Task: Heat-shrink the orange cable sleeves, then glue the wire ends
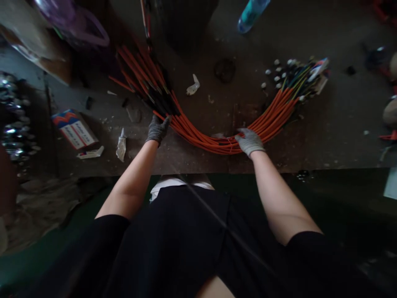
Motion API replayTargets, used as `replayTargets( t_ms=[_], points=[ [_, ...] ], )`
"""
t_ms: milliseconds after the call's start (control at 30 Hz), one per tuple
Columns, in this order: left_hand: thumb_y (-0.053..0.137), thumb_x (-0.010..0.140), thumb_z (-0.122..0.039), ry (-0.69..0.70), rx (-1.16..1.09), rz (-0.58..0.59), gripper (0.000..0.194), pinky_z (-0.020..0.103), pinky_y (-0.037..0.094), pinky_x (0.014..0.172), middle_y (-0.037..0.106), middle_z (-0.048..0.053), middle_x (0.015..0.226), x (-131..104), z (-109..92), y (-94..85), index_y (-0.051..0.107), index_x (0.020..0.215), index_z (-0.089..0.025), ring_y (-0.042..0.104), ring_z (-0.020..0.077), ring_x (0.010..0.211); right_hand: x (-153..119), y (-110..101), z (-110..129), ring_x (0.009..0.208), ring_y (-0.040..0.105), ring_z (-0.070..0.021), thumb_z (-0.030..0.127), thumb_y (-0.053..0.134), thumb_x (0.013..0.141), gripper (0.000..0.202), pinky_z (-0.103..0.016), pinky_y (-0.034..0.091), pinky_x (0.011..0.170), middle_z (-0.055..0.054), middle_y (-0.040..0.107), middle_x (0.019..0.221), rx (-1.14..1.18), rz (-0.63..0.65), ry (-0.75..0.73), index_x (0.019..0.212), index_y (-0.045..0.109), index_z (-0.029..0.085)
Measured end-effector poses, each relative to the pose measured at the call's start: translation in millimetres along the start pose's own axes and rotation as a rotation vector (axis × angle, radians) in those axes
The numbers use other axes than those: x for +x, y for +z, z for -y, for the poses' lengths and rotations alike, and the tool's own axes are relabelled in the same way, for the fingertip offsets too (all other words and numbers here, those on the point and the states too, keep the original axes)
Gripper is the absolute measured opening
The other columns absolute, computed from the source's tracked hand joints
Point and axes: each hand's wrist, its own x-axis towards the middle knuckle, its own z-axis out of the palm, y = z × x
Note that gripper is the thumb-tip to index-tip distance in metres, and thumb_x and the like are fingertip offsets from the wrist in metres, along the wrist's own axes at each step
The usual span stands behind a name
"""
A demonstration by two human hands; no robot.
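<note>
A thick bundle of orange cables (198,140) lies in a U-shaped curve on the dark table (186,159). At its left part, my left hand (158,130), in a grey glove, has its fingers at the cable edge, closed around an orange cable. My right hand (249,142), in a lighter grey glove, rests over the bundle right of the bend, with thumb and fingers apart. Loose orange ends with black sections fan out at the upper left. White connectors (277,78) and thin coloured wires are at the bundle's right end.
Left of the hands are a red, white and blue box (75,129), a small tube (121,145) and shiny parts (14,120). A purple container (72,20) stands at the upper left, a blue bottle (252,14) at the top. A black ring (225,69) lies behind the bundle.
</note>
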Motion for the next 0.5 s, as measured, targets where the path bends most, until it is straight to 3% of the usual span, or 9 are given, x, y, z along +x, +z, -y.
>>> replayTargets(
  t_ms=[67,167,267,367,500],
  points=[
    [0.073,0.079,-0.048,-0.018,0.124,-0.046,0.034,0.039,0.052,0.089,0.068,0.006,0.084,-9,3,-4.5,0.060,0.091,-0.020,0.065,0.0243,0.089,9,-7,-17,0.120,0.060,-0.0323,0.023,0.062,0.086,0.035,-0.045,0.044,0.105,-0.020,0.066,0.125,-0.040,0.144,0.026,0.118,0.070,0.010],
    [0.063,0.087,-0.046,0.043,0.236,-0.120,0.029,0.036,0.053,0.082,0.063,0.004,0.074,-41,1,-12.0,0.056,0.083,-0.019,0.062,0.0199,0.076,22,-11,-16,0.107,0.064,-0.0338,0.017,0.063,0.083,0.016,-0.048,0.044,0.098,-0.023,0.070,0.108,-0.042,0.221,-0.018,0.092,0.074,0.009],
    [0.054,0.091,-0.038,0.175,0.255,0.004,0.022,0.029,0.052,0.071,0.063,0.003,0.074,-93,-10,-5.8,0.059,0.087,-0.017,0.059,0.0148,0.066,20,-14,-10,0.093,0.066,-0.0263,0.019,0.058,0.085,0.015,-0.041,0.046,0.090,-0.020,0.071,0.092,0.026,0.269,-0.096,0.081,0.070,0.010],
    [0.054,0.090,-0.033,0.285,0.230,0.246,0.022,0.026,0.052,0.068,0.068,0.005,0.080,-143,-26,37.9,0.066,0.095,-0.015,0.061,0.0137,0.067,-1,-12,-16,0.065,0.059,-0.0153,0.026,0.055,0.086,0.022,-0.030,0.047,0.072,-0.007,0.063,0.065,0.173,0.372,-0.192,0.068,0.062,0.014],
    [0.067,0.080,-0.018,0.445,0.259,0.593,0.042,0.031,0.053,0.094,0.069,0.009,0.114,-170,-43,138.2,0.066,0.122,-0.016,0.066,0.0199,0.101,-38,-1,-39,0.052,0.050,-0.0114,0.041,0.046,0.086,0.030,-0.026,0.045,0.061,0.000,0.056,0.058,0.360,0.400,-0.242,0.074,0.058,0.017]
  ],
)
